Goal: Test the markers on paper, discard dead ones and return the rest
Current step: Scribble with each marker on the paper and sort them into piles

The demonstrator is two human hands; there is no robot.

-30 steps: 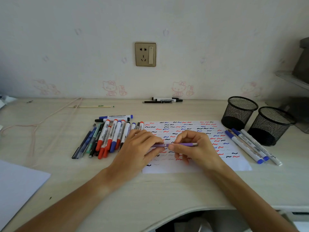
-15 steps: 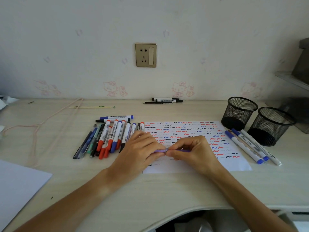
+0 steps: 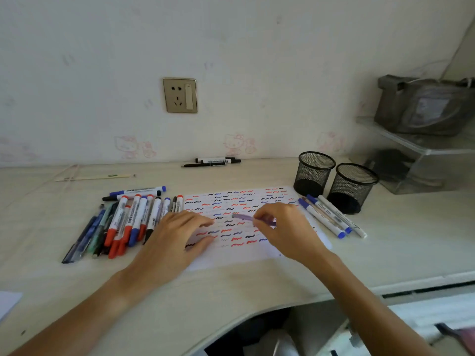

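Note:
A white paper covered in red, blue and black squiggles lies on the desk in front of me. My right hand pinches a purple pen over the paper, its free end pointing left. My left hand rests on the paper's left edge with relaxed fingers and holds nothing. A pile of markers and pens lies left of the paper. Three white markers with blue caps lie to the right of the paper.
Two black mesh pen cups stand at the right, behind the three markers. Two dark pens lie by the wall. A clear shelf with a grey bag is at the far right. The desk's curved front edge is near me.
My left hand let go of the purple pen and dropped onto the paper. My right hand keeps the pen and has shifted right. The camera turned right.

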